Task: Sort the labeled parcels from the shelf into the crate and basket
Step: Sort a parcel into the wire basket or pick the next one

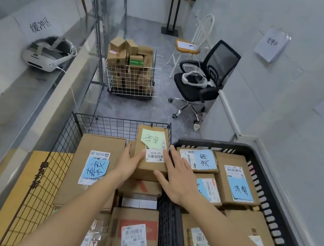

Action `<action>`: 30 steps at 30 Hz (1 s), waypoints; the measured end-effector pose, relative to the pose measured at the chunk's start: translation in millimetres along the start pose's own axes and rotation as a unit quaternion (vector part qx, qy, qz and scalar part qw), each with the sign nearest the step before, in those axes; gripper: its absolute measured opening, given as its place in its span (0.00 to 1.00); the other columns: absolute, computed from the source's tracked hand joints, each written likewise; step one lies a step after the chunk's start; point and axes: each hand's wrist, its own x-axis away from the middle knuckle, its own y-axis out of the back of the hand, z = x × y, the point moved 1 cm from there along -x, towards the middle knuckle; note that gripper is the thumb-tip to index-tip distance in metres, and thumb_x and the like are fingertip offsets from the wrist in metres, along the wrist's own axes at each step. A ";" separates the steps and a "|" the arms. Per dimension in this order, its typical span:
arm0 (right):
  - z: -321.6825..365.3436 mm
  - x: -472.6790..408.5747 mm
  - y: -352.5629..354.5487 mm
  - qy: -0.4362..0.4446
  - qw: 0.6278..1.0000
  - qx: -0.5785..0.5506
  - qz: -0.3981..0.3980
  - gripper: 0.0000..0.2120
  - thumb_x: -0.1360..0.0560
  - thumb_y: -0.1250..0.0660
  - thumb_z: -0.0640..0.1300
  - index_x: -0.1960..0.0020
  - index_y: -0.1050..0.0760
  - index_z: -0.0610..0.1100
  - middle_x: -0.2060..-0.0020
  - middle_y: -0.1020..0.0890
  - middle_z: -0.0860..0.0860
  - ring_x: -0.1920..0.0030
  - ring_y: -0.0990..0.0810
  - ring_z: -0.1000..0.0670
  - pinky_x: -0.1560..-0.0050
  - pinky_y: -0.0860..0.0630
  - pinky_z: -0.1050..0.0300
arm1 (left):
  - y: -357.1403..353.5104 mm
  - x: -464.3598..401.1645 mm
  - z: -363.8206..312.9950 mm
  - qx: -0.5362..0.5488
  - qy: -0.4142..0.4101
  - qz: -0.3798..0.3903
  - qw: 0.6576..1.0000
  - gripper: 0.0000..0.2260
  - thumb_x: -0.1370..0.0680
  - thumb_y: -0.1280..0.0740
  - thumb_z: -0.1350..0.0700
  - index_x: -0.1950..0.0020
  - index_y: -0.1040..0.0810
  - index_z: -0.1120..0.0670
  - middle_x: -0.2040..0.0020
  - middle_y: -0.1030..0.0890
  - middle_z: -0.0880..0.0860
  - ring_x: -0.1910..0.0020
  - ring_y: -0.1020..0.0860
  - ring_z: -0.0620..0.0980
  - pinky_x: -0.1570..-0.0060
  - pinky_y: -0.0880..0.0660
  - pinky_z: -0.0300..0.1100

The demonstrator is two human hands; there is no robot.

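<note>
Black wire basket (70,129) on the left packed with cardboard parcels, black plastic crate (278,164) on the right likewise, green-labelled parcel (151,153) atop the basket's stack by the crate wall, my left hand (129,160) and right hand (177,177) flanking it, fingers straight and pressed against its sides

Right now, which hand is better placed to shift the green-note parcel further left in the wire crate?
Right hand: its flat fingers lie along the green-note parcel's right side, ready to push; the left hand blocks that side.
</note>
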 end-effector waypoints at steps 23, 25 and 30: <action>175.1 151.9 208.8 0.335 0.936 -0.014 -0.110 0.35 0.18 0.45 0.65 0.17 0.50 0.52 0.18 0.46 0.52 0.19 0.48 0.50 0.20 0.49 0.48 | 153.0 428.9 -102.8 -0.439 -0.096 -0.402 0.798 0.36 0.22 0.37 0.32 0.19 0.40 0.46 0.20 0.37 0.51 0.22 0.37 0.52 0.24 0.38 0.51; 201.5 190.0 222.5 0.375 0.919 -0.025 -0.118 0.33 0.18 0.45 0.64 0.18 0.49 0.53 0.18 0.45 0.52 0.20 0.45 0.49 0.21 0.47 0.48 | 154.7 487.6 -99.9 -0.447 -0.078 -0.438 0.776 0.36 0.22 0.37 0.33 0.19 0.40 0.47 0.19 0.38 0.51 0.22 0.38 0.52 0.24 0.39 0.50; 278.4 286.6 251.5 0.479 0.869 -0.051 -0.115 0.32 0.18 0.44 0.62 0.18 0.47 0.54 0.19 0.43 0.51 0.21 0.42 0.48 0.23 0.44 0.48 | 162.9 632.3 -83.4 -0.426 -0.018 -0.501 0.753 0.37 0.24 0.36 0.31 0.19 0.42 0.42 0.19 0.40 0.50 0.20 0.41 0.52 0.23 0.40 0.53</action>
